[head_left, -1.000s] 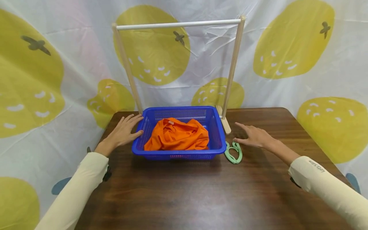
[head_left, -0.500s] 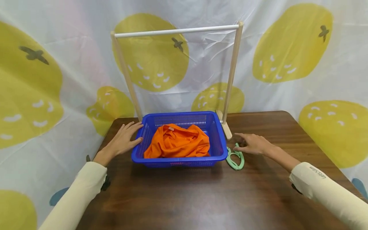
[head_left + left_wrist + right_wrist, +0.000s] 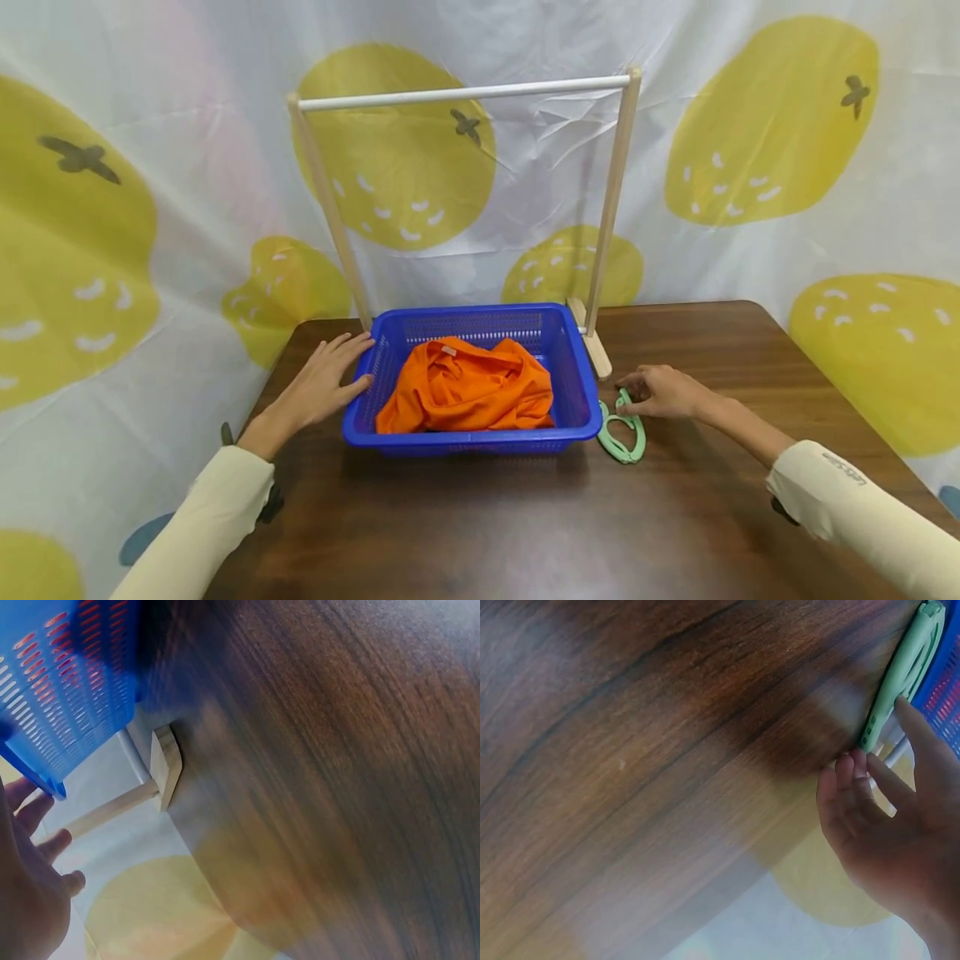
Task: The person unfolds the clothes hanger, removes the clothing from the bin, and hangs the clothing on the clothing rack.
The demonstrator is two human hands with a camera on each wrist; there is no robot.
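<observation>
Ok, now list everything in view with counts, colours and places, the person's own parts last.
Basket: 1, blue, on the table
Cloth: 1, orange, in the basket
Tag: 1, white, on the cloth
Hanger: 1, green, right of the basket
Rack: 1, pale wood, white bar, behind the basket
Table: 1, brown, under the basket
Backdrop: 1, white, yellow print, behind the table
Left hand: 1, bare, touching the basket's left rim
Right hand: 1, bare, thumb and fingers around the hanger's end
Sleeves: 2, cream, on the arms
Wrist pieces: 2, dark, partly hidden by the sleeves
</observation>
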